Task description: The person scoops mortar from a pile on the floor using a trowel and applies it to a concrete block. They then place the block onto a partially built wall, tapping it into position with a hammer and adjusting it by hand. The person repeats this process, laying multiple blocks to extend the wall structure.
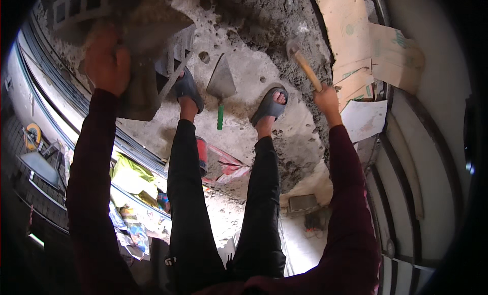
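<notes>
My right hand [327, 101] is closed around the wooden handle of a hammer [307, 70], whose blurred head points away over rough grey mortar [269, 25]. At the far left, my left hand [108, 61] is curled against a grey hollow block [84, 9] with square holes in its end; shadow and blur hide the fingertips. More dark block shapes [138, 91] stand beside that wrist. Between my sandalled feet lies a pointed trowel [221, 80], blade away from me and green handle [220, 117] toward me.
Torn cardboard [351, 35] lies along the right side by the wall. A red container [202, 155] and a red-and-white sheet [231, 165] are near my left leg. Metal rails [137, 152] run along the left, with bags [133, 175] and a wheelbarrow [39, 165] beyond.
</notes>
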The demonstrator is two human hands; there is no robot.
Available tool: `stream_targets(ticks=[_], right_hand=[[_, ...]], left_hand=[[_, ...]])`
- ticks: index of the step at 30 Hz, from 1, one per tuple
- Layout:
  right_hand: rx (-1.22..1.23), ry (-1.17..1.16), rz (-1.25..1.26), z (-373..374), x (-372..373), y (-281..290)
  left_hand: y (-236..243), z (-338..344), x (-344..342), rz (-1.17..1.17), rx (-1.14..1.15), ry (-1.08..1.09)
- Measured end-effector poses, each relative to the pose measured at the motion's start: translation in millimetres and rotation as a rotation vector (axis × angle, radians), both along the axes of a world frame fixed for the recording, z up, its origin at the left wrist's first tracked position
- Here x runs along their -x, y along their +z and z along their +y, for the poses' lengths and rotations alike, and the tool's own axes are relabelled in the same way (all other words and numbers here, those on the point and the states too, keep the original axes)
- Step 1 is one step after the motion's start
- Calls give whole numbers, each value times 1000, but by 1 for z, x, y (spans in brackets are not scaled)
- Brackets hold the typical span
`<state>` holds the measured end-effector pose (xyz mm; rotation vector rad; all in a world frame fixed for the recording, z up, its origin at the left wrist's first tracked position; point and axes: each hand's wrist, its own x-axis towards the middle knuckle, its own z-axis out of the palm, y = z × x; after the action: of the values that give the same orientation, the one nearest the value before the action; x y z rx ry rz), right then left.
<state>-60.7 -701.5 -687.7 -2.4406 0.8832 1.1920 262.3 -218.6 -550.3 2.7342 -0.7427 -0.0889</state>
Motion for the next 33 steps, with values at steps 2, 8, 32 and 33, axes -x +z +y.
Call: stream_targets(ticks=[2, 8, 32, 33], right_hand=[[-44, 48, -72, 15, -13, 14], [162, -119, 178, -49, -35, -37], [9, -180, -177, 20, -81, -26], [-25, -199, -202, 33, -76, -8]], left_hand=[[4, 2, -1, 34, 2, 15], [-3, -1, -4, -93, 18, -87], [1, 5, 5, -90, -29, -15], [0, 3, 4, -132, -38, -29]])
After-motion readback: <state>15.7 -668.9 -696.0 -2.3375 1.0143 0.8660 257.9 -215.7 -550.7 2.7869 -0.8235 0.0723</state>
